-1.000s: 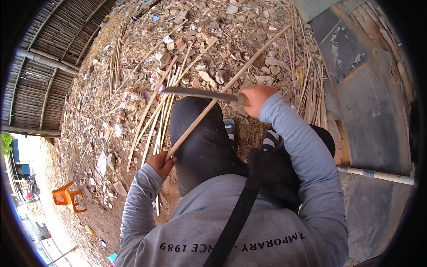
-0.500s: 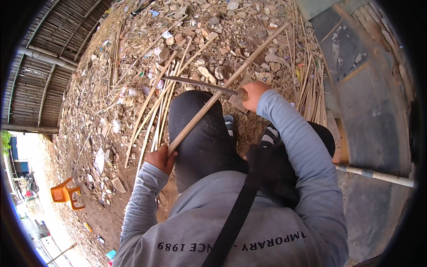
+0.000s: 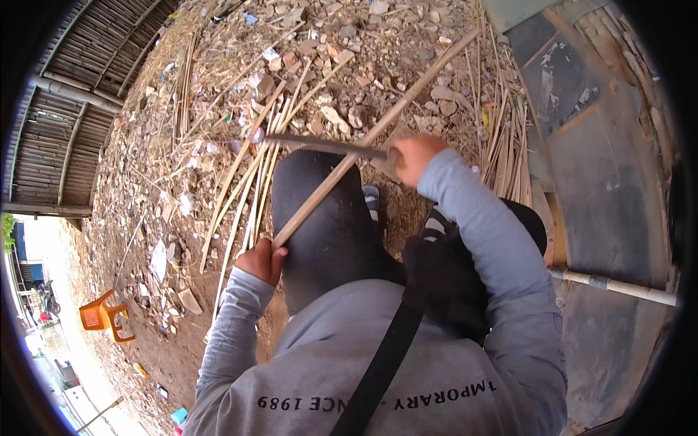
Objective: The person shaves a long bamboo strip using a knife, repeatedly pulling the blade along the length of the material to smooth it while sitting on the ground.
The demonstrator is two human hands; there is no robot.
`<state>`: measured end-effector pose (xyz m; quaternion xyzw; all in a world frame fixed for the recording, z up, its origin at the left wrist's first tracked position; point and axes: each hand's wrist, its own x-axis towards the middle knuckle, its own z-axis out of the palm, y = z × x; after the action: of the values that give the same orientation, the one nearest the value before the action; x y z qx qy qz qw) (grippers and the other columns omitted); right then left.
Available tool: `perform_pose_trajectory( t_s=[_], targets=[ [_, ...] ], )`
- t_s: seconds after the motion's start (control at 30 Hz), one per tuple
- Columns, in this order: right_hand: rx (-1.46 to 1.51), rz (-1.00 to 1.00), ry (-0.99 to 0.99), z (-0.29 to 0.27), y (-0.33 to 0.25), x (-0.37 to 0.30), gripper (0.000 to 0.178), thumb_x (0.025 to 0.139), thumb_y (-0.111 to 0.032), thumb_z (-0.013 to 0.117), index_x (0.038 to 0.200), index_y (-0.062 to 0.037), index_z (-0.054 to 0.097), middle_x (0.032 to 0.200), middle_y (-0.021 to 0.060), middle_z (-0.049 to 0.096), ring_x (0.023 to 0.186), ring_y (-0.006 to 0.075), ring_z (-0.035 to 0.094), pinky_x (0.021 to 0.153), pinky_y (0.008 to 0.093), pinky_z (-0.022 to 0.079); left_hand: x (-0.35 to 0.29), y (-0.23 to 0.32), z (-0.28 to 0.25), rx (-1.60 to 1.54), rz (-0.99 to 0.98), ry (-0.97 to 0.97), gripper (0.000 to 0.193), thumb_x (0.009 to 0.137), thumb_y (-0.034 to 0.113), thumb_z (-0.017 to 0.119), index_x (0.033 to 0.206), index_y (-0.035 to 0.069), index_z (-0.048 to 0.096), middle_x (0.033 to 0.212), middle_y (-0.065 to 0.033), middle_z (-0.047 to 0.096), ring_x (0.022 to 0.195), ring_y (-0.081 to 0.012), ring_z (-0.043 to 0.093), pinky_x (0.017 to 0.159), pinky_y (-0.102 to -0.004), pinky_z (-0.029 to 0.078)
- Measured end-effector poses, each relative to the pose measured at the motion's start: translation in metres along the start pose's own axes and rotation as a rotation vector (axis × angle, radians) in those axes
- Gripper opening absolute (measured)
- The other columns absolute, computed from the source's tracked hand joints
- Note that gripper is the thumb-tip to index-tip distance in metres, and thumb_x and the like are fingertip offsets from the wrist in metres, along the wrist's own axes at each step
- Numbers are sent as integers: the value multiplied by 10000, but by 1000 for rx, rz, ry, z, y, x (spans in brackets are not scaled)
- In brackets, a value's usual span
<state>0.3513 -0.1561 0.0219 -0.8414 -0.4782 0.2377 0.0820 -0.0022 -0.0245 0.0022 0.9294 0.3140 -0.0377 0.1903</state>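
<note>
My left hand [image 3: 262, 260] is closed round the near end of a long bamboo strip [image 3: 411, 96]. The strip slants over my left thigh and reaches up to the far right. My right hand [image 3: 417, 161] grips a long knife [image 3: 316, 144] by its handle, which the fingers mostly hide. Its dark blade points left and lies across the strip, just beyond my left knee. Motion blurs the blade and the right hand a little; whether the edge bites into the strip I cannot tell. Several pale, thin strips [image 3: 256, 192] lie on the ground left of my knee.
Another pile of thin strips [image 3: 507, 145] lies at the right, beside dark sheet panels [image 3: 603, 189]. Rubble and litter [image 3: 211, 94] cover the ground ahead. An orange plastic chair [image 3: 107, 315] stands at the left, below a slatted bamboo wall [image 3: 54, 145].
My right hand has shifted slightly right and nearer with the knife, and the blade shows more of its flat side. My left hand still holds the strip in nearly the same place.
</note>
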Motion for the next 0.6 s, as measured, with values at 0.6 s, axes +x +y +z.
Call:
perform_pose_trajectory(
  t_s=[0.6],
  targets=[
    [-96,-60,116,3,3,-2,296,732,-233,660,988,-84,650,890,181,675,862,363,650,790,430,527,-2,-6,13,98,-54,80,377,932,423,544,856,60,475,588,-212,589,560,-440,600,493,-520,470]
  ],
)
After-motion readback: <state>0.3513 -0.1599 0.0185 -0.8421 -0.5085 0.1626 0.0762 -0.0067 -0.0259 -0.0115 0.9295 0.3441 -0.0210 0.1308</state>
